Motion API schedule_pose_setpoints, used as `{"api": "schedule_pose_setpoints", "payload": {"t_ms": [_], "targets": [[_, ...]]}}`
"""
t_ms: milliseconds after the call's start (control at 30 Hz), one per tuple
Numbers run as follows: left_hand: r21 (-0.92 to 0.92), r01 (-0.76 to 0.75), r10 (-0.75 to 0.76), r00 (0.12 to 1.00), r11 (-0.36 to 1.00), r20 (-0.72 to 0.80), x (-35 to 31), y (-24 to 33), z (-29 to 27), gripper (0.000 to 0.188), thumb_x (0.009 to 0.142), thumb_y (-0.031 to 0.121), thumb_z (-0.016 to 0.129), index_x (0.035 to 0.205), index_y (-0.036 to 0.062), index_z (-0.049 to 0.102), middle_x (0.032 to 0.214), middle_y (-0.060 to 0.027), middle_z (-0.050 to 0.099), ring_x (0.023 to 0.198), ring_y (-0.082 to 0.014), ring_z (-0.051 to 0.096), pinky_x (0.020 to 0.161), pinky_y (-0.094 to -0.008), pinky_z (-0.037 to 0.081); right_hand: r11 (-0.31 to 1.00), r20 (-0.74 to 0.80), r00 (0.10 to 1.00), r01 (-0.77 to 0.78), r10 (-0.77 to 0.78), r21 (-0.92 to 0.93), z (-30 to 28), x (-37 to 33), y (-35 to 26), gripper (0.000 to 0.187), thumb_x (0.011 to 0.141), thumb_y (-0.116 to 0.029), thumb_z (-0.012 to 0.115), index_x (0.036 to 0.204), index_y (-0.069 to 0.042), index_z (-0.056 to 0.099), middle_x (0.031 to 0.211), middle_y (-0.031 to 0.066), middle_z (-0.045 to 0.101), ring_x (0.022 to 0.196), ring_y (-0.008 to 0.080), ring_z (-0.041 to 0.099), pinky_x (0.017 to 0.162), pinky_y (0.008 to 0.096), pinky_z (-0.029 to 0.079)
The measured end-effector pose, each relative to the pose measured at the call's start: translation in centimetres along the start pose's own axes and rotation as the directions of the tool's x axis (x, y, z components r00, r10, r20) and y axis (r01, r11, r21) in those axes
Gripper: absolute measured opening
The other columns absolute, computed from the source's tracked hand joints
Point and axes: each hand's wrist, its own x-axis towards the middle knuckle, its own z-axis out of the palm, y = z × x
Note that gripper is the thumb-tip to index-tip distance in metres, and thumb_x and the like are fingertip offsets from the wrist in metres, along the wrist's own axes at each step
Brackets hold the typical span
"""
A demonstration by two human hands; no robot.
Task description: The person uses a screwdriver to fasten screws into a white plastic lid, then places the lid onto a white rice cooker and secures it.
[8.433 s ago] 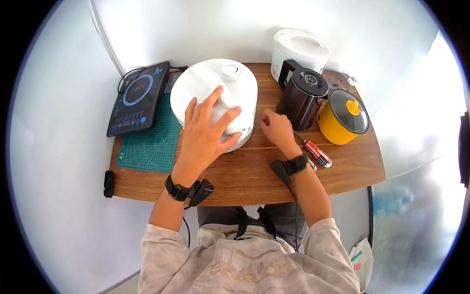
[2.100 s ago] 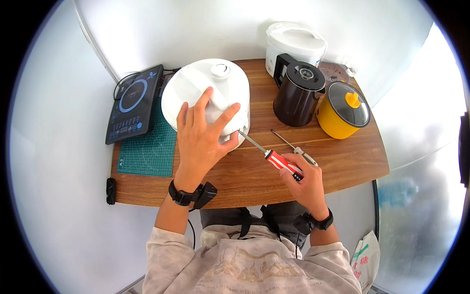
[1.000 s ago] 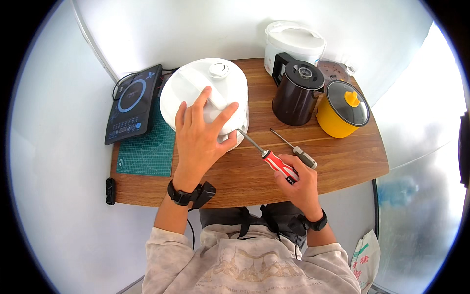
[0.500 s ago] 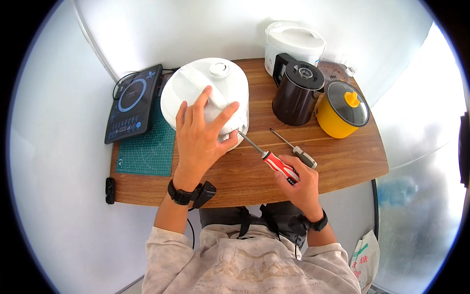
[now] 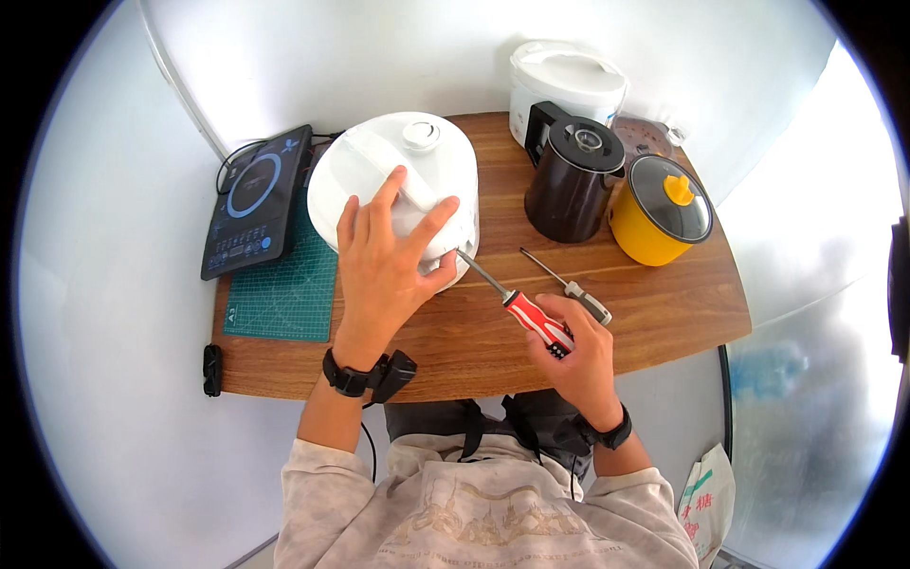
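A white rice cooker (image 5: 332, 180) with a lid handle and a round steam vent stands at the left middle of the table. My left hand (image 5: 384, 251) lies over the near part of its lid, fingers spread, with the thumb beside the near right rim. My right hand (image 5: 576, 346) is closed around the red and white handle of a screwdriver (image 5: 537, 318). Its metal shaft slants up and left, and the tip meets the cooker's near right rim by my left thumb. What the tip touches is too small to tell. Just past my right hand lies a second screwdriver (image 5: 587, 302) with a grey handle.
Left of the cooker, a black induction cooktop (image 5: 256, 199) leans over a green cutting mat (image 5: 284, 302). To the right stand a dark kettle (image 5: 569, 194), a yellow pot (image 5: 649, 228) with a glass lid, and another white rice cooker (image 5: 569, 81). The wooden table (image 5: 436, 365) has a curved front edge.
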Motion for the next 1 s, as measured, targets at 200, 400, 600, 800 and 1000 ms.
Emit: {"api": "schedule_pose_setpoints", "payload": {"t_ms": [200,400,600,800,1000], "targets": [[-0.002,0.005,-0.005,1.000,1.000,0.016,-0.1,-0.1,-0.2,0.063,0.066,0.027,0.084,0.128,0.0326,0.069,0.150,-0.0102,0.045,0.116,-0.0269,0.059,0.111,-0.0552,0.037,0.999,0.257,0.966,-0.030,0.035,-0.022,-2.6,0.4,-0.5,0.050,0.077,-0.003,0.077,0.116,-0.002,0.047,0.109,0.0161,0.050,0.093,0.0319,0.060,0.080,0.0387,0.053],[-0.013,0.005,-0.004,0.999,1.000,0.050,0.0,0.0,-0.5,0.071,0.062,0.030,0.090,0.130,0.0327,0.067,0.150,-0.0106,0.045,0.117,-0.0267,0.058,0.112,-0.0550,0.036,0.998,0.135,0.989,-0.065,0.067,-0.019,-1.9,0.1,-1.4,0.034,0.081,-0.005,0.074,0.109,-0.001,0.055,0.099,0.0152,0.056,0.085,0.0343,0.061,0.077,0.0400,0.052],[0.008,0.001,-0.002,0.999,1.000,0.049,-0.1,-0.1,-0.5,0.072,0.063,0.033,0.092,0.130,0.0326,0.067,0.151,-0.0107,0.044,0.118,-0.0266,0.057,0.112,-0.0562,0.036,0.997,0.004,1.000,-0.025,0.026,-0.071,-1.4,0.3,-1.5,0.027,0.083,-0.007,0.075,0.103,-0.001,0.059,0.091,0.0136,0.058,0.081,0.0333,0.061,0.076,0.0402,0.052],[0.002,0.008,-0.008,0.999,1.000,0.045,-0.2,-0.1,-0.3,0.072,0.063,0.032,0.092,0.130,0.0331,0.067,0.152,-0.0110,0.043,0.119,-0.0264,0.057,0.111,-0.0574,0.036,0.998,0.040,0.998,-0.055,0.054,0.041,-2.2,0.3,-1.2,0.033,0.080,-0.004,0.076,0.103,-0.002,0.053,0.093,0.0131,0.051,0.086,0.0299,0.058,0.078,0.0380,0.050],[-0.005,-0.001,0.001,0.999,1.000,0.042,-0.2,-0.2,-0.3,0.074,0.065,0.033,0.091,0.134,0.0369,0.063,0.149,-0.0127,0.045,0.114,-0.0284,0.056,0.110,-0.0575,0.039,0.996,0.077,0.994,-0.073,0.077,-0.050,-3.0,0.3,-2.5,0.035,0.084,-0.008,0.074,0.113,-0.001,0.056,0.092,0.0136,0.061,0.079,0.0287,0.062,0.075,0.0349,0.052]]}}
